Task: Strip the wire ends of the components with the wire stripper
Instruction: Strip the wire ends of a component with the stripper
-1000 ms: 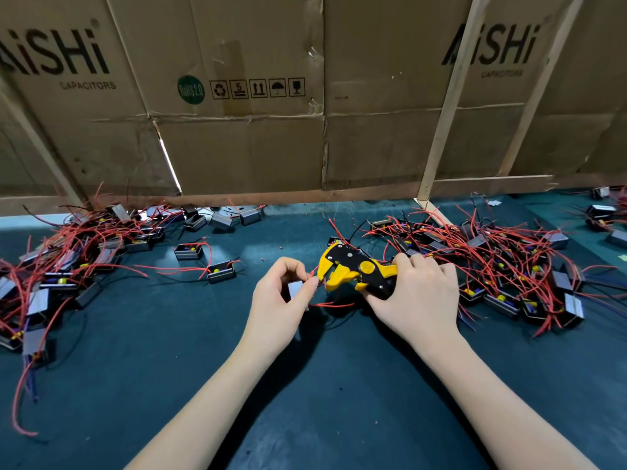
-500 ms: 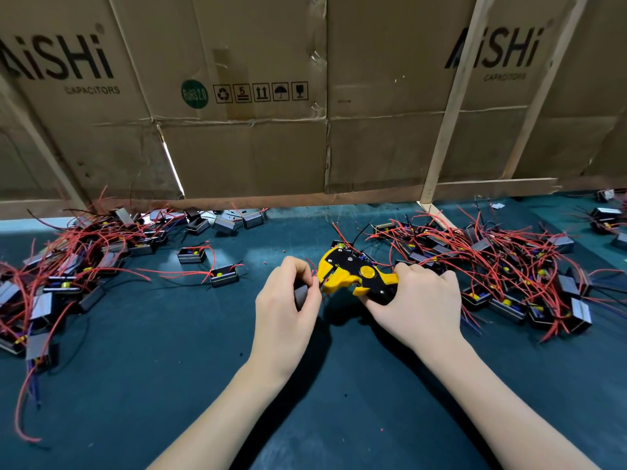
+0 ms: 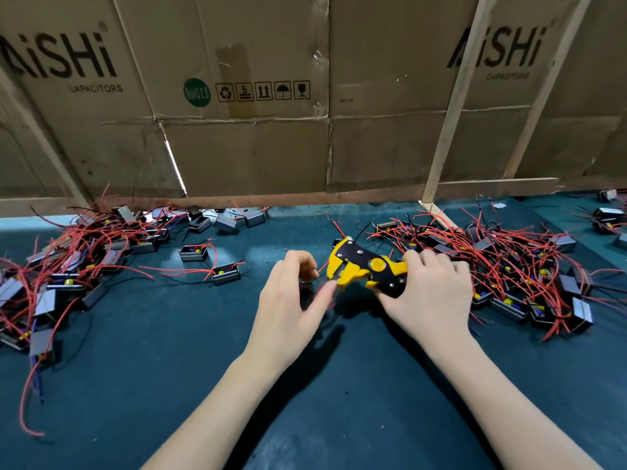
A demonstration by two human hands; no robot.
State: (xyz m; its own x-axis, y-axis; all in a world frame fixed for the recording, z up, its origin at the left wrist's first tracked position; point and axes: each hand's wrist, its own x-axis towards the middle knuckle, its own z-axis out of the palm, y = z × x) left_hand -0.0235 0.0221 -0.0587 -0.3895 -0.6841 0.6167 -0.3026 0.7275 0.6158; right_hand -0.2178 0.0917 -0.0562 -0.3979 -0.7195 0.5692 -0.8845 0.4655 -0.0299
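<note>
Mid-batch: right hand (image 3: 429,300) clamped on wire stripper (image 3: 368,270), left hand (image 3: 288,305) pinching component (image 3: 307,293); 2 piles (image 3: 509,262) on bench (image 3: 169,351), stripped share unclear.

Bare green mat (image 3: 169,385) open in front and between two forearms. Left pile of boxes with red wires (image 3: 68,266) crowds left edge. Right pile (image 3: 509,266) tangles just beside right hand (image 3: 431,293). Two loose boxes (image 3: 225,273) left of left hand (image 3: 288,307). Cardboard wall (image 3: 271,147) closes off far side.
</note>
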